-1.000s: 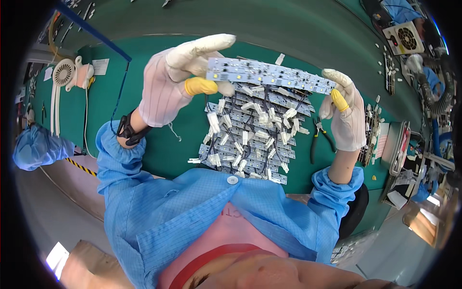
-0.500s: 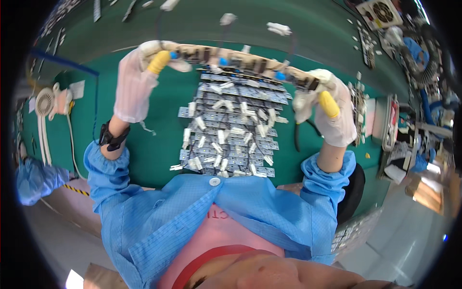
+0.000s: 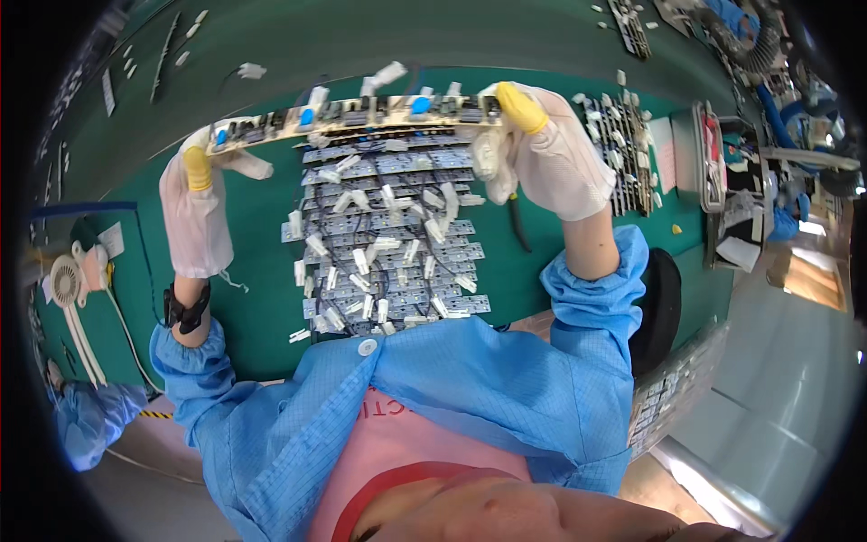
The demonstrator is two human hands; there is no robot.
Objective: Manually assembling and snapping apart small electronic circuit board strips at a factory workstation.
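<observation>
A long, narrow circuit board strip point(image 3: 379, 113) is raised over the far side of the bench, lined with dark components, several blue round parts and white connectors on wires. My left hand point(image 3: 197, 221), in a white glove with a yellow finger cot, grips its left end. At the other end, my right hand point(image 3: 555, 158), gloved the same way, pinches the strip. The strip's left end hangs lower than its right. Beneath and nearer to me lie many flat boards point(image 3: 465, 305) in overlapping rows, with white connectors and dark wires scattered over them.
A dark-handled tool point(image 3: 518, 226) lies right of the rows. Farther right stand upright board strips point(image 3: 623, 158) and a bin point(image 3: 711, 158). A white fan point(image 3: 66, 282) sits at the left, near another person's blue sleeve point(image 3: 95, 420). Loose parts dot the dark green surface point(image 3: 298, 45) beyond.
The strip has tipped the other way: its left end has dropped and its right end has risen. Both hands, still gripping it, have shifted left in the picture, as has the whole bench scene.
</observation>
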